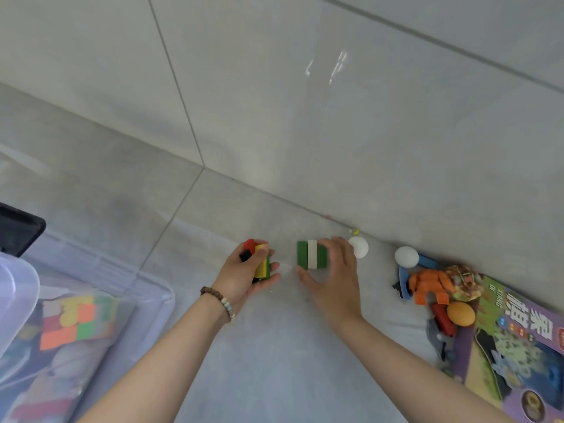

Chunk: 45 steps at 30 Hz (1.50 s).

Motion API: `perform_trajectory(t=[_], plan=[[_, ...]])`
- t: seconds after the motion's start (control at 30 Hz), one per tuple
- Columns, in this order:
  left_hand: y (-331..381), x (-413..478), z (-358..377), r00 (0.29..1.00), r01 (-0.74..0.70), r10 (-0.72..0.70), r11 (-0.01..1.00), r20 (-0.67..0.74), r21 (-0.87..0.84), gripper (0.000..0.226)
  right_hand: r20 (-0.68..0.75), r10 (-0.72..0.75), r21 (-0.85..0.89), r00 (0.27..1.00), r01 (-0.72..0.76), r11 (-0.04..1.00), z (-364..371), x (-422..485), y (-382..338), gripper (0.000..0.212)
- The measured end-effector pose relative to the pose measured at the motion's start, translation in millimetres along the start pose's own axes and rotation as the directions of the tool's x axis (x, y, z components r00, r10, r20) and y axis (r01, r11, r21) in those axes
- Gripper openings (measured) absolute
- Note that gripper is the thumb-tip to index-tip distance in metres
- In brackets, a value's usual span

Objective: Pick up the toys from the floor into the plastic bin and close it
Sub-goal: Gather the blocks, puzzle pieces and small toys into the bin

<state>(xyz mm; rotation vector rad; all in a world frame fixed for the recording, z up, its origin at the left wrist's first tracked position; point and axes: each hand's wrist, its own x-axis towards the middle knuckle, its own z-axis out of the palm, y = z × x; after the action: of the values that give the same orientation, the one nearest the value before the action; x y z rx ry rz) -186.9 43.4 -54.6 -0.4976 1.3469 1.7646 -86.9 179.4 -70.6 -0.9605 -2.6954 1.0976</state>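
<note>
Left hand [241, 277] grips bricks [262, 266], partly hidden; right hand [334, 277] clasps a block [311, 254]; bin [137, 282] cut off; tiled floor [274, 346].

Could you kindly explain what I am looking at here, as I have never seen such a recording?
There is no machine: a person wears a camera on the head, looking down at their own two hands above a tiled floor. The left hand holds a bundle of coloured blocks. The right hand rests its fingers on a green and white block; whether it grips yet is unclear. Two white balls, orange toys and a purple box lie to the right. The clear plastic bin, left, already holds toys.
</note>
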Motion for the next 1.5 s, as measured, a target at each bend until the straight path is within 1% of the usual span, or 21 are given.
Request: perform_trajectory(t=[0.07, 0.17, 0.27, 0.3, 0.33, 0.4, 0.43, 0.47, 0.53, 0.6, 0.67, 0.73, 0.8, 0.83, 0.87, 0.97, 1.13, 1.2, 1.27, 1.37, 1.5], plan=[[-4, -4, 3, 1.000, 0.005, -0.005, 1.000, 0.024, -0.004, 0.015, -0.020, 0.038, -0.007, 0.999, -0.038, 0.999, 6, 4, -7, 0.055], [-9, -6, 4, 0.999, 0.022, -0.021, 1.000, 0.032, -0.017, 0.020, -0.057, 0.036, -0.038, 0.998, -0.038, 0.999, 11, 8, -11, 0.054], [-8, -6, 6, 0.998, 0.045, -0.042, 0.998, 0.055, -0.049, 0.022, -0.032, 0.040, -0.047, 0.999, -0.042, 0.998, 5, 14, -11, 0.059], [-6, -6, 8, 0.997, 0.054, -0.050, 0.996, 0.063, -0.070, 0.023, -0.015, 0.069, -0.005, 0.998, -0.069, 0.998, 2, 16, -11, 0.061], [-5, -6, 8, 0.996, 0.065, -0.059, 0.993, 0.070, -0.094, 0.024, 0.003, 0.116, 0.087, 0.993, -0.116, 0.989, -1, 17, -13, 0.062], [-4, -6, 12, 0.992, 0.099, -0.086, 0.985, 0.095, -0.141, 0.033, 0.037, 0.217, 0.336, 0.975, -0.217, 0.917, -10, 16, -23, 0.062], [-4, -5, 13, 0.988, 0.126, -0.109, 0.980, 0.113, -0.157, 0.040, 0.060, 0.238, 0.434, 0.969, -0.240, 0.868, -14, 13, -29, 0.061], [-5, -4, 15, 0.981, 0.152, -0.130, 0.976, 0.144, -0.156, 0.050, 0.082, 0.221, 0.491, 0.972, -0.232, 0.839, -18, 9, -37, 0.060], [-7, -3, 20, 0.960, 0.180, -0.147, 0.976, 0.238, -0.121, 0.066, 0.138, 0.095, 0.519, 0.986, -0.154, 0.841, -24, -2, -48, 0.063], [-8, -4, 27, 0.949, 0.191, -0.143, 0.970, 0.280, -0.152, 0.065, 0.223, -0.010, 0.511, 0.975, -0.108, 0.853, -29, -11, -54, 0.065], [-9, -3, 32, 0.962, 0.160, -0.118, 0.974, 0.245, -0.160, 0.046, 0.229, -0.038, 0.502, 0.973, -0.085, 0.861, -37, -12, -51, 0.054], [-10, -1, 36, 0.981, 0.102, -0.089, 0.993, 0.173, -0.067, 0.025, 0.082, -0.028, 0.438, 0.996, -0.011, 0.899, -48, -5, -35, 0.037], [-11, 1, 40, 0.988, 0.077, -0.080, 0.997, 0.134, 0.027, 0.017, -0.104, -0.016, 0.325, 0.994, 0.049, 0.944, -62, 7, -11, 0.033], [-11, 1, 42, 0.989, 0.072, -0.079, 0.996, 0.121, 0.060, 0.017, -0.146, -0.002, 0.281, 0.989, 0.044, 0.959, -67, 15, 1, 0.036], [-12, 0, 45, 0.991, 0.069, -0.078, 0.995, 0.112, 0.079, 0.018, -0.148, 0.020, 0.255, 0.989, 0.019, 0.967, -71, 21, 11, 0.040], [-15, 0, 50, 0.993, 0.059, -0.068, 0.994, 0.096, 0.090, 0.017, -0.100, 0.065, 0.171, 0.993, -0.047, 0.984, -65, 35, 27, 0.051], [-16, 0, 50, 0.995, 0.065, -0.068, 0.997, 0.068, 0.048, 0.013, -0.164, 0.133, 0.012, 0.977, -0.133, 0.991, -33, 39, 22, 0.054], [-15, -2, 48, 0.996, 0.067, -0.069, 0.997, 0.058, 0.035, 0.011, -0.193, 0.149, -0.049, 0.970, -0.161, 0.986, -26, 40, 20, 0.049], [-14, -3, 45, 0.996, 0.068, -0.070, 0.997, 0.048, 0.041, 0.012, -0.203, 0.175, -0.063, 0.963, -0.191, 0.979, -24, 41, 20, 0.040], [-13, -3, 40, 0.997, 0.067, -0.068, 0.997, 0.032, 0.036, 0.012, -0.155, 0.200, -0.022, 0.967, -0.206, 0.978, -28, 41, 24, 0.026], [-13, -7, 36, 0.997, 0.081, -0.081, 0.996, 0.010, 0.038, 0.013, -0.113, 0.232, -0.009, 0.966, -0.235, 0.972, -39, 39, 30, 0.016]])
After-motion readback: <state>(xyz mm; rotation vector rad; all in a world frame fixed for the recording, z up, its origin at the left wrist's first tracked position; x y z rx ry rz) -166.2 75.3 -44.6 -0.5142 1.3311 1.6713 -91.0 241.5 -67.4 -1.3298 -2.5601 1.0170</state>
